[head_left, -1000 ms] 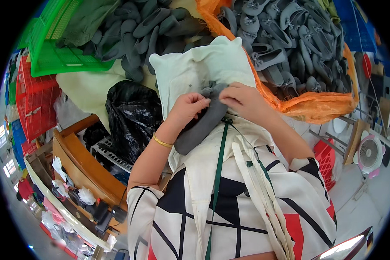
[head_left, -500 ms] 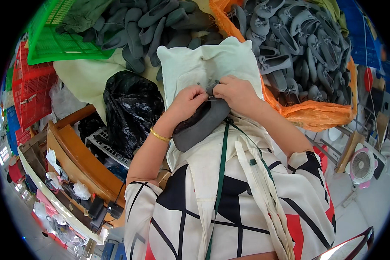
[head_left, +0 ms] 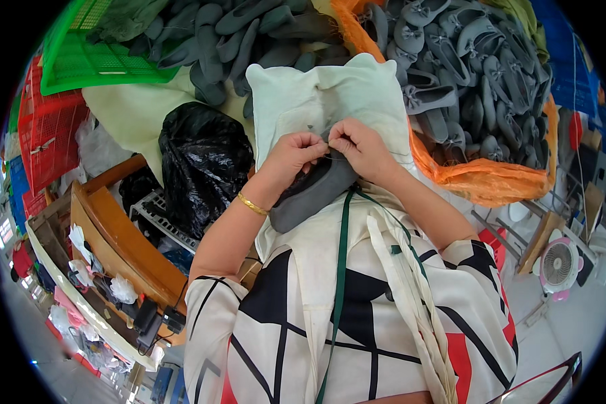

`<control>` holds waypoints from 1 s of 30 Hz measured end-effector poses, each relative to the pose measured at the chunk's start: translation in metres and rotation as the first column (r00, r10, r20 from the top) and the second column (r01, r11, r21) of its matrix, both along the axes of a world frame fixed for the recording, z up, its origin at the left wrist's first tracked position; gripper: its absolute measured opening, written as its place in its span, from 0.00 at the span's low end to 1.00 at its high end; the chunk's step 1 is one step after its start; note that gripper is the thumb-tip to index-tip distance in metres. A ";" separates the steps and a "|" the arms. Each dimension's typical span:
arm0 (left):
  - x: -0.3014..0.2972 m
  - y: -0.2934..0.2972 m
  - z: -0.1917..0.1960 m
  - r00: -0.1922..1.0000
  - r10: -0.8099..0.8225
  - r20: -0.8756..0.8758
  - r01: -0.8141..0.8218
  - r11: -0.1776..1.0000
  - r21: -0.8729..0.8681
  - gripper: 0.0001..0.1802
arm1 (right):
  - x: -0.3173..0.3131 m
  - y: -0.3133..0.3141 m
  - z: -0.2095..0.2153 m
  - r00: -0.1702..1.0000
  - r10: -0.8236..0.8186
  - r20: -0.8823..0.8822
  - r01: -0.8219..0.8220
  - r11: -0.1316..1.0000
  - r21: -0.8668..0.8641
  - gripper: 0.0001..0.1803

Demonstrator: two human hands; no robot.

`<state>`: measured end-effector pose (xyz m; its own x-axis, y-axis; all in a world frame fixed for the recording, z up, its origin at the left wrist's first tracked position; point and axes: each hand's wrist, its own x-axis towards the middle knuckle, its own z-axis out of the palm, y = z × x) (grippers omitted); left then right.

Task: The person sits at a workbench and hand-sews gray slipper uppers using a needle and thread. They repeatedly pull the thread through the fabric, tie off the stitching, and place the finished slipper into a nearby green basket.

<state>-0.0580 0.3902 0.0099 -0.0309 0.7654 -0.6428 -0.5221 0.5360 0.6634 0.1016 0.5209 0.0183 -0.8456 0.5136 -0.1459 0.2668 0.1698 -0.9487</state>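
Pinching together at the toe of a soft grey fabric slipper (head_left: 313, 192), left hand (head_left: 291, 156) and right hand (head_left: 358, 149) sew mid-seam; the stitching looks unfinished.

Bare forearms, both hands uncovered: left hand (head_left: 291, 153), right hand (head_left: 358, 145). Thin gold bangle (head_left: 252, 204) on left wrist. Short-sleeved cream top (head_left: 276, 337) with black geometric lines, black and red patches. Pale apron (head_left: 397, 283) over it, dark green strap (head_left: 341, 283) down the middle.
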 end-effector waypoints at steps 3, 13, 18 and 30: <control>0.002 -0.002 -0.004 0.996 0.046 0.078 -0.045 0.999 -0.009 0.07 | 0.004 0.009 0.003 0.981 -0.156 0.114 0.193 0.833 -0.518 0.04; -0.002 -0.013 -0.006 0.954 0.125 0.273 -0.113 0.992 -0.060 0.06 | 0.173 0.151 -0.053 0.317 -0.928 0.197 0.535 0.003 -0.845 0.11; -0.006 -0.009 -0.010 0.925 0.106 0.364 -0.113 0.994 -0.002 0.07 | 0.401 0.229 -0.110 0.177 -0.983 -0.046 0.979 0.171 0.109 0.08; 0.001 0.000 0.005 0.969 0.211 0.126 -0.205 0.977 -0.056 0.08 | 0.339 0.188 -0.083 -0.264 -0.964 0.012 0.903 -0.252 -0.347 0.07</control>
<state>-0.0570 0.3905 0.0144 -0.1005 0.7233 -0.6832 -0.7053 0.4326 0.5617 0.4408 0.7087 -0.0652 0.6379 0.6981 -0.3251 -0.2375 -0.2233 -0.9454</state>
